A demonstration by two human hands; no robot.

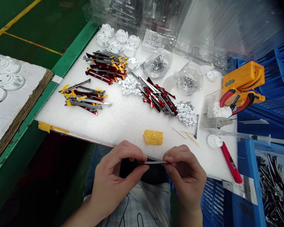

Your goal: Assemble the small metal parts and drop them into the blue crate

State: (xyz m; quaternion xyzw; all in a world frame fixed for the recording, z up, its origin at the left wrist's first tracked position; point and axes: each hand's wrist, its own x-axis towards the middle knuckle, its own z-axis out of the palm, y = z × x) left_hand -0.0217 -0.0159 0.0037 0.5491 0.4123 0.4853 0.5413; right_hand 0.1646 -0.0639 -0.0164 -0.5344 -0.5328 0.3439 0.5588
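Note:
Between my two hands, near the table's front edge, is a thin dark strip [155, 162] seen edge-on. My left hand [123, 170] pinches its left end between thumb and fingers. Its right end is pinched by my right hand [186, 171]. Just beyond the strip lies a yellow taped block [153, 137] with a glossy patch on top. Farther back are a pile of red and silver strips [159, 97], small white pieces [186, 115] and thin sticks [191, 138].
Taped strips [85, 97] and white round parts [115, 46] lie at the left and back. On the right are a clear box [209, 110] with pliers, an orange tape dispenser [239, 80], a red-handled tool [232, 162], a syringe [260, 137] and a blue bin [246, 176].

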